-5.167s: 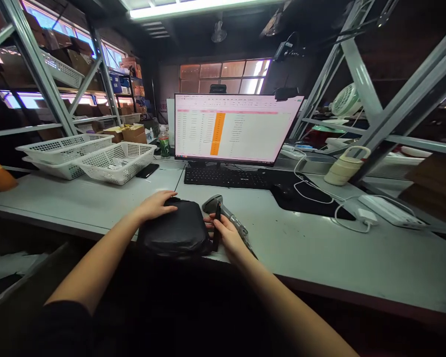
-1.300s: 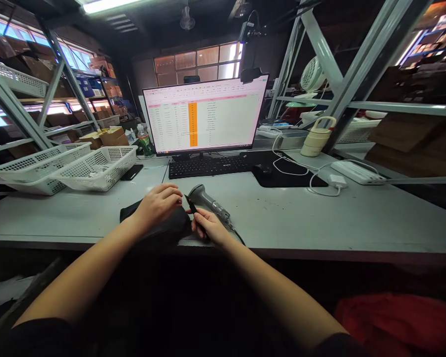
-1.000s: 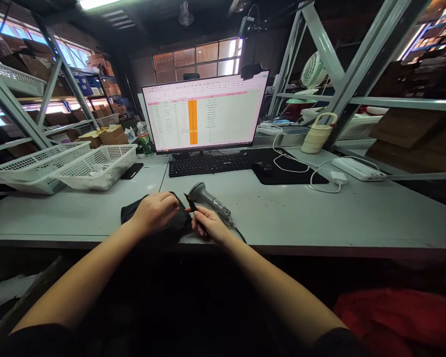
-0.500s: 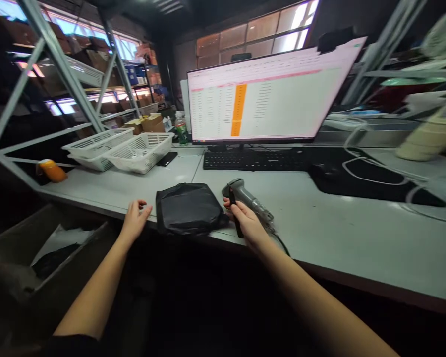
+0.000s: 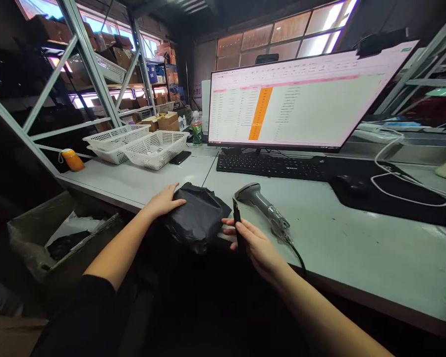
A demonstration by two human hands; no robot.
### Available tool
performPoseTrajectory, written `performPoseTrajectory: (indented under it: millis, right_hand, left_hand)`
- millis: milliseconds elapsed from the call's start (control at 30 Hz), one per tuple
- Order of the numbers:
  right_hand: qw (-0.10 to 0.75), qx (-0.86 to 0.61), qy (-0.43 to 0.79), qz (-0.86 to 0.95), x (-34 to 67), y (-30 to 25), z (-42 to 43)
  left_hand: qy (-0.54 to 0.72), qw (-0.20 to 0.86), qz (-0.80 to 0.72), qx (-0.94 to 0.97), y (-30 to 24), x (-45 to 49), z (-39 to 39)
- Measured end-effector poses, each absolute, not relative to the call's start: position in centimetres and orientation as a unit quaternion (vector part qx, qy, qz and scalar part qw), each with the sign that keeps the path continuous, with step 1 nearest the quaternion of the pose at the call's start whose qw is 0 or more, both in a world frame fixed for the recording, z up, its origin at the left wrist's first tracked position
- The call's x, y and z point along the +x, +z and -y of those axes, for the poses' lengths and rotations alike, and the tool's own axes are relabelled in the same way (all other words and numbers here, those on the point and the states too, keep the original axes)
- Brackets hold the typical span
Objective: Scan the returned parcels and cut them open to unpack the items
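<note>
A black plastic mailer bag [image 5: 198,215] lies at the front edge of the desk, its near part hanging over. My left hand [image 5: 164,202] grips its left side, thumb on top and the other fingers partly hidden behind. In my right hand [image 5: 253,238] is a black utility knife [image 5: 237,214], held upright with its tip pointing up, close to the bag's right side. Just beyond that hand rests a grey barcode scanner [image 5: 258,198], with clear wrap on its handle and a cable running off the desk edge.
A monitor [image 5: 301,109] stands behind a black keyboard [image 5: 267,166]; a mouse [image 5: 351,183] sits on a dark mat at right. White baskets [image 5: 156,151], a phone [image 5: 180,157] and an orange bottle [image 5: 73,159] are at left. Below the desk, a lined bin [image 5: 29,243] holds scraps.
My left hand has moved right onto the bag and taken hold of it. The bag has turned and now overhangs the edge more. My right hand keeps the knife. The view has shifted left.
</note>
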State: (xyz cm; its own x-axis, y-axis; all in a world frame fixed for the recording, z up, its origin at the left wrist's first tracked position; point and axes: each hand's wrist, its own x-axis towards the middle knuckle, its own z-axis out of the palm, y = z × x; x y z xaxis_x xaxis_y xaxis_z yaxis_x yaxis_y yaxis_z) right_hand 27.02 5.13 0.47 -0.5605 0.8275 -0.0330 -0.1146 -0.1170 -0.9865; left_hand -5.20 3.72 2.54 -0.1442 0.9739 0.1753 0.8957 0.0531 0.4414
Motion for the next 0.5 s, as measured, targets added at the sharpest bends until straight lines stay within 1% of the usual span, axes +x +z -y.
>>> performPoseTrajectory:
  millis: [67,133,200,267,333,367,433,500]
  right_hand:
    - [0.369,-0.342,0.597,0.625,26.0,1.3,-7.2]
    - [0.371,-0.364,0.481,0.706,24.2,2.4,-9.8]
    - [0.329,-0.389,0.35,0.786,22.2,3.7,-12.5]
    - [0.264,-0.42,0.268,0.826,20.2,4.8,-14.5]
    - [0.216,-0.436,0.255,0.836,18.8,5.4,-15.5]
    - [0.205,-0.433,0.265,0.837,18.3,5.5,-15.7]
    - [0.197,-0.423,0.269,0.843,17.8,5.0,-16.1]
    - [0.207,-0.399,0.26,0.855,17.4,4.2,-17.2]
  left_hand:
    - [0.227,0.118,-0.698,0.669,1.8,-4.9,-5.0]
    - [0.232,0.122,-0.688,0.677,1.2,-4.4,-6.0]
    - [0.238,0.116,-0.684,0.679,1.1,-3.7,-6.8]
    - [0.24,0.107,-0.686,0.678,1.5,-3.0,-6.9]
    - [0.236,0.096,-0.692,0.676,2.3,-2.1,-6.3]
    - [0.234,0.089,-0.694,0.675,2.6,-1.6,-5.9]
    - [0.225,0.078,-0.697,0.677,3.1,-0.8,-5.2]
    - [0.219,0.069,-0.709,0.667,3.4,-0.8,-5.3]
